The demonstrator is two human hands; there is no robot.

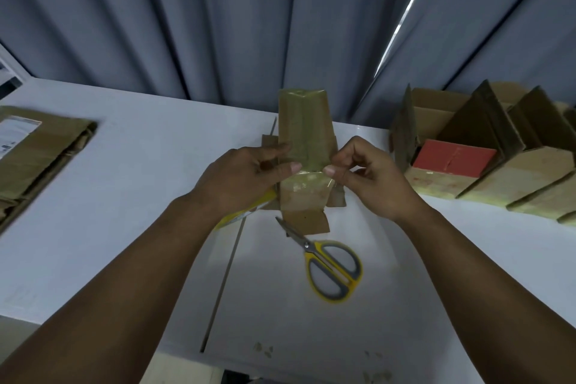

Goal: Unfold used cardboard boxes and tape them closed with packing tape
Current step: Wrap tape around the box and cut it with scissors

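Observation:
A small brown cardboard box stands on end at the middle of the white table, its near face covered in shiny clear tape. My left hand holds the box's left side, thumb pressed on the taped face. My right hand pinches the tape at the box's right edge between thumb and forefinger. A loose cardboard flap sticks out below the box toward me. No tape roll is in sight.
Yellow-handled scissors lie shut just in front of the box. A stack of flattened cardboard lies at the far left. Several assembled boxes, one with a red face, stand in a row at the right. Grey curtains hang behind the table.

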